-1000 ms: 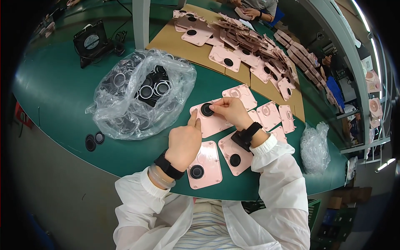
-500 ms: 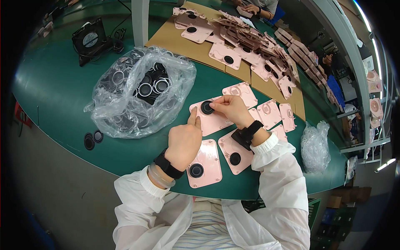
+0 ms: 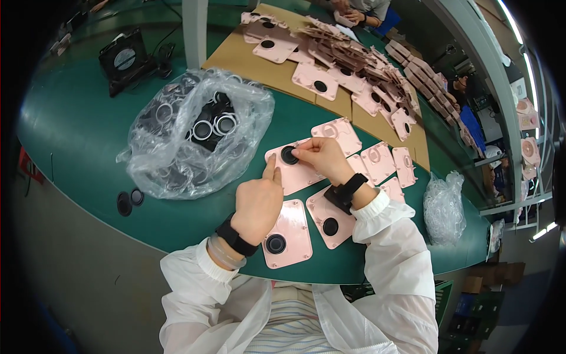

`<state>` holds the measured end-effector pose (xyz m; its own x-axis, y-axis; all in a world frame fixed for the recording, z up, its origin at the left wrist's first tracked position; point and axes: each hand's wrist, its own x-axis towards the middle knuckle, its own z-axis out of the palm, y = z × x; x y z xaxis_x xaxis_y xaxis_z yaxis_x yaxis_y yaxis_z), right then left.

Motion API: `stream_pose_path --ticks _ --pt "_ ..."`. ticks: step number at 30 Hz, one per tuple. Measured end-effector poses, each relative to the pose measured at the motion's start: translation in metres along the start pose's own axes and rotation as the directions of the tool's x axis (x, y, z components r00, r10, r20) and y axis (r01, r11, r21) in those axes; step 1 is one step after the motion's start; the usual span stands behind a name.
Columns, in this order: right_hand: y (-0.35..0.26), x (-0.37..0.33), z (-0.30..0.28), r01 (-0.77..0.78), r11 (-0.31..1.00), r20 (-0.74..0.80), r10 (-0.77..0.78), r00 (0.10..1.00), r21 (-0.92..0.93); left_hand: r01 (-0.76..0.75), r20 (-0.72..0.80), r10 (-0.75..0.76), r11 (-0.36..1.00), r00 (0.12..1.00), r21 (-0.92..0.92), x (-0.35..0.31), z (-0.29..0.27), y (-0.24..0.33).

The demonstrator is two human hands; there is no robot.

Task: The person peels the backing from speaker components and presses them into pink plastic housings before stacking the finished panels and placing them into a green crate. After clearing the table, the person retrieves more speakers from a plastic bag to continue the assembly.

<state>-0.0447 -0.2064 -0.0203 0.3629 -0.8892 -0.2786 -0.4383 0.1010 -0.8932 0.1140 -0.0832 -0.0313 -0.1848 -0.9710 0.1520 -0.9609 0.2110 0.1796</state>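
My right hand (image 3: 325, 157) pinches the edge of a black round rubber piece (image 3: 289, 154) at the upper left of a pink plastic panel (image 3: 300, 178). Whether the piece is fully seated there cannot be made out. My left hand (image 3: 259, 203) rests its outstretched index finger on the same panel's left edge, its other fingers partly curled. Closer to me lie two more pink panels, one on the left (image 3: 290, 229) and one on the right (image 3: 326, 207), each with a black round piece in it. My right wrist partly covers the right one.
An opened clear plastic bag (image 3: 147, 133) of black round pieces stands left, with loose black pieces (image 3: 124, 203) nearby. Pink panels (image 3: 378, 160) lie right; many more are heaped on cardboard (image 3: 335, 105). Another clear bag (image 3: 443, 212), a black fan (image 3: 122, 58) and a grey post (image 3: 194, 35) flank the bench.
The view has shifted slightly. Both hands stay at the same panel, the right fingers still at the black round piece's edge.
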Motion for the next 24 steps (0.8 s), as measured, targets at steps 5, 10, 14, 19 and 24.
stream_pose_path --ticks 5,10,14,19,24 --pt "-0.002 -0.003 0.007 0.068 0.982 -0.059 -0.079 0.995 -0.175 -0.009 -0.043 0.008 1.000 0.999 -0.030 0.000 0.001 -0.002" --pt "-0.008 -0.008 0.010 0.138 0.929 -0.078 -0.175 0.981 -0.342 -0.094 -0.002 0.094 0.995 0.996 0.012 0.005 0.002 0.001" --pt "-0.005 -0.009 0.015 0.187 0.888 -0.066 -0.236 0.969 -0.420 -0.079 0.050 0.076 0.995 0.996 0.057 0.007 0.001 0.006" --pt "-0.005 -0.008 0.014 0.172 0.858 -0.094 -0.246 0.965 -0.484 -0.089 0.024 0.087 0.993 0.996 0.077 0.007 0.004 0.007" --pt "-0.018 -0.010 0.014 0.001 0.854 -0.188 -0.116 0.975 -0.521 -0.077 0.055 0.073 0.995 0.996 0.066 0.007 -0.003 0.009"
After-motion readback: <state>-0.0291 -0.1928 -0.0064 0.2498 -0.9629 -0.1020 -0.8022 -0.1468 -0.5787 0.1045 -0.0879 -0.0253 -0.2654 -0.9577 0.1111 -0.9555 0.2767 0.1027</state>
